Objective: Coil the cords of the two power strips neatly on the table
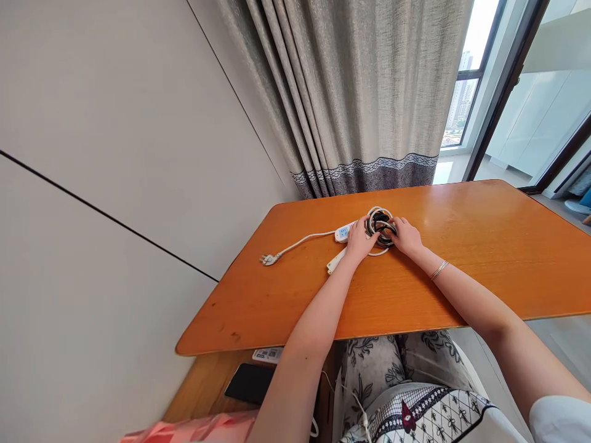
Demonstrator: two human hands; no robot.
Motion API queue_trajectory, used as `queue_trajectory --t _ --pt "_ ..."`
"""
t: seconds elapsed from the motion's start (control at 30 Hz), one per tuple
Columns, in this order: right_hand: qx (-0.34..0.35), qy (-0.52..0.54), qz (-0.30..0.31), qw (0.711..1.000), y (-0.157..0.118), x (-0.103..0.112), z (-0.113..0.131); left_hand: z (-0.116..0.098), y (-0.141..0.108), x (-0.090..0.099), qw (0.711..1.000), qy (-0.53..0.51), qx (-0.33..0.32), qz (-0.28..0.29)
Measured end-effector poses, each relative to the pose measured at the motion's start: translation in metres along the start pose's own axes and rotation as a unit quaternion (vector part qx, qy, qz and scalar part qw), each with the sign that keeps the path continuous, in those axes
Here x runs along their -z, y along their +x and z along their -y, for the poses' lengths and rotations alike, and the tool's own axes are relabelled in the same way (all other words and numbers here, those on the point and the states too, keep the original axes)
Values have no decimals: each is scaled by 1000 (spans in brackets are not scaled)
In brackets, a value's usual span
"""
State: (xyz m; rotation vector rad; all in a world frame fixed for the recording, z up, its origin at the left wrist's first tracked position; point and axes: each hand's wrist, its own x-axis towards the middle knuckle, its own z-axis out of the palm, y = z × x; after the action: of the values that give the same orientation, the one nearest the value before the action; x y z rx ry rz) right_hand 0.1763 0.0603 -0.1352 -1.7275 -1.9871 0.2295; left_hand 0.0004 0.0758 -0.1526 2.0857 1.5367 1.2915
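A bundle of black and white cables [381,229] lies coiled on the wooden table. My left hand [361,240] grips the left side of the coil, thumb towards its middle. On the opposite side, my right hand [407,236] has its fingers around the coil's edge. Partly hidden by my left hand is a white power strip [342,233] with blue sockets. A second long white piece [335,261], perhaps another power strip, sticks out below that hand. From the first strip a white cord runs left to a plug [268,259] lying on the tabletop.
The orange-brown table [484,258] has rounded corners and meets a white wall [115,154] at left. Behind it hangs a grey curtain [369,86]. Below the near edge, a black phone [250,383] rests on a lower wooden surface, near pink fabric [198,427].
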Motion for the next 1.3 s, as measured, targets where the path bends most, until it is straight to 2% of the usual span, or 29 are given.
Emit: queue_trajectory --t 0.17,0.33,0.43,0.57,0.67,0.83,0.9,1.03,1.17,1.3 --pt "16 -40 -5 999 -4 4 5 3 3 -1 997 -51 33 -44" --pt "40 -36 -28 998 -4 1 3 -1 4 2 998 -6 31 -49" --pt "23 13 -49 998 -1 -4 -1 -4 4 5 998 10 43 -47" --pt "-16 112 -67 991 5 -10 -7 -4 4 6 995 -9 62 -72" --pt "-10 163 -66 984 8 -13 -13 -3 4 5 992 -50 74 -89" --pt "29 256 -21 966 11 -21 -20 0 4 1 982 -128 99 -98" --pt "38 316 -5 948 12 -26 -21 1 5 0 976 -163 103 -98" --pt "27 472 66 879 14 -32 -18 3 7 1 967 -217 96 -90" --pt "19 538 117 835 15 -32 -17 2 4 1 970 -209 91 -86" --pt "-39 643 148 750 13 -29 -16 -3 2 0 975 -193 76 -83"
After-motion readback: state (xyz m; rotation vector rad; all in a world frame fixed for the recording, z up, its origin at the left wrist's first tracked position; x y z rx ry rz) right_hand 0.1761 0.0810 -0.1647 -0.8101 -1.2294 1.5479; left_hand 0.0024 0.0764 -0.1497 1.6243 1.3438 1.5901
